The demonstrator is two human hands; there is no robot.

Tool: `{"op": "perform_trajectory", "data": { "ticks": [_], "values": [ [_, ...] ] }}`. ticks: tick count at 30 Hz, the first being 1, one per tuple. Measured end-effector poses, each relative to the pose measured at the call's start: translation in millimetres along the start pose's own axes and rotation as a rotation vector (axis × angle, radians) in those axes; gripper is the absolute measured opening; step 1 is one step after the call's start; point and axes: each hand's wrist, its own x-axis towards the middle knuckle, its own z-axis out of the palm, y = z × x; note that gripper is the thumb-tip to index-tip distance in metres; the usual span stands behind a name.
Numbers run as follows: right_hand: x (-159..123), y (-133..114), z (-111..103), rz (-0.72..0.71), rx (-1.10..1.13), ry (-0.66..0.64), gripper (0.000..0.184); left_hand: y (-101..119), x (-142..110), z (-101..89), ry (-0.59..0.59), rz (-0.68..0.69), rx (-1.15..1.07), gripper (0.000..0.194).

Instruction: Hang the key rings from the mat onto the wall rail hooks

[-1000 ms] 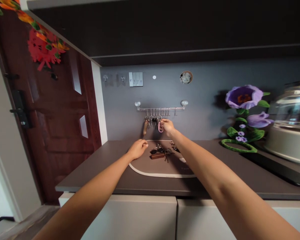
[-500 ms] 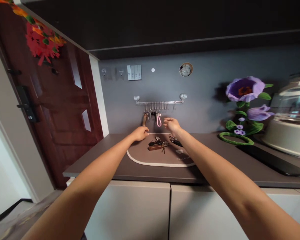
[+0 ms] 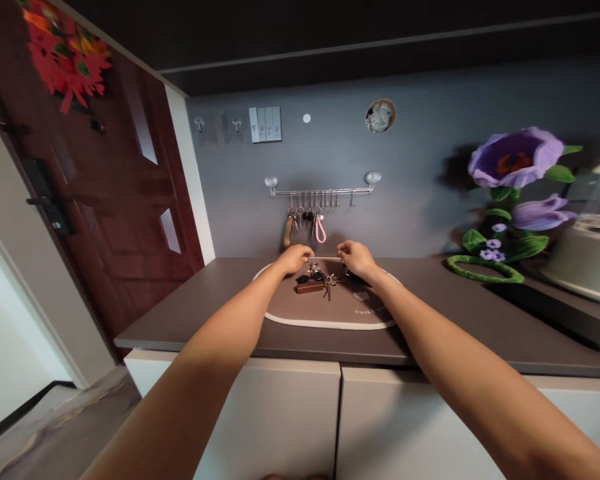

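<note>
A brown mat (image 3: pixel 280 308) with a pale rim lies on the dark countertop. My left hand (image 3: pixel 295 259) is at its far edge, left of the middle, with curled fingers pinching the rim. To the right, my right hand (image 3: pixel 356 259) is closed at the same far edge. Between my hands, bunches of keys (image 3: pixel 333 279) lie on the mat, with a brown key fob (image 3: pixel 309 288) in front. Part of another dark key bunch is hidden by my right hand.
Above the mat, a hook rail (image 3: pixel 325 192) on the grey wall carries several keys and a pink loop strap (image 3: pixel 321 229). Purple fabric flowers (image 3: pixel 517 160), a black flat object (image 3: pixel 555 313) and a white domed appliance (image 3: pixel 585 257) stand at right. A dark shelf (image 3: pixel 330 47) overhangs.
My left hand has moved right and forward to the mat's far edge. My right hand has come down onto that edge. The view has shifted slightly. The hanging keys stay on the rail.
</note>
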Motion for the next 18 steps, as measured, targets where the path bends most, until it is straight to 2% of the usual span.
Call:
{"op": "perform_trajectory", "data": {
  "ticks": [6, 18],
  "values": [
    [3, 1, 3, -0.065, -0.152, -0.025, 0.021, -4, -1, 4.9, -0.099, 0.117, 0.073, 0.024],
    [1, 3, 14, -0.132, -0.253, -0.064, 0.018, 4, -7, 6.1, -0.086, 0.063, 0.200, 0.019]
  ]
}}
